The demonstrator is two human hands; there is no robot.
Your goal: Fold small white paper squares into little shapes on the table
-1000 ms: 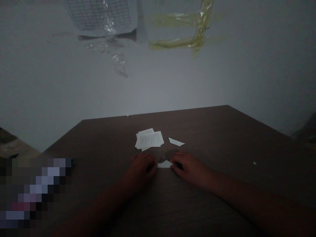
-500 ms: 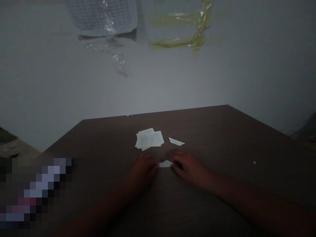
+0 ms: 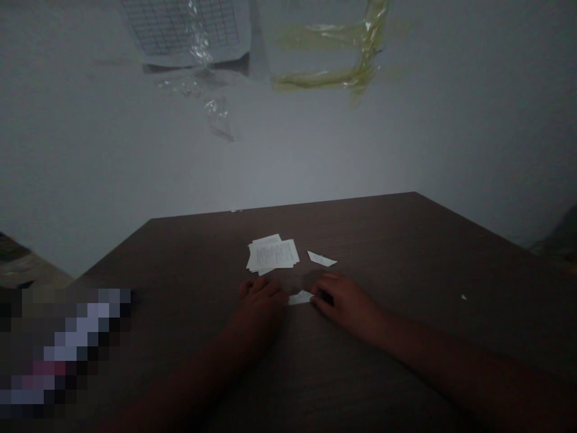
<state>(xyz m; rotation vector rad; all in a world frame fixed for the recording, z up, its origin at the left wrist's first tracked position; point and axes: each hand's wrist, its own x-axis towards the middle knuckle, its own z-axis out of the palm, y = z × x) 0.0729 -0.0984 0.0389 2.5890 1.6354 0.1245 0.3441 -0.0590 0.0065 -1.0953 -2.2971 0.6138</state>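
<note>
Between my two hands, low over the brown table [image 3: 351,373], is a small piece of folded white paper [image 3: 300,297] with a raised peak in its middle. My left hand [image 3: 265,300] is closed on the paper's left end, its thumb tucked out of sight. At the right end, my right hand [image 3: 338,297] pinches the paper between thumb and curled fingers. Just beyond my left hand lies a loose stack of printed paper slips [image 3: 273,255]. A second folded paper [image 3: 321,258], slim with slanted ends, rests beyond my right hand.
A tiny white scrap [image 3: 464,297] lies on the table's right side, and another bit [image 3: 236,210] sits at the back edge. Behind the table rises a wall [image 3: 315,150] with a taped gridded sheet [image 3: 180,27] and yellow tape [image 3: 324,78]. A blurred-out object [image 3: 76,337] is at the left.
My left hand has rolled slightly, so its thumb is now hidden. The folded paper has tilted a little, and its peak looks flatter. My right hand has barely moved.
</note>
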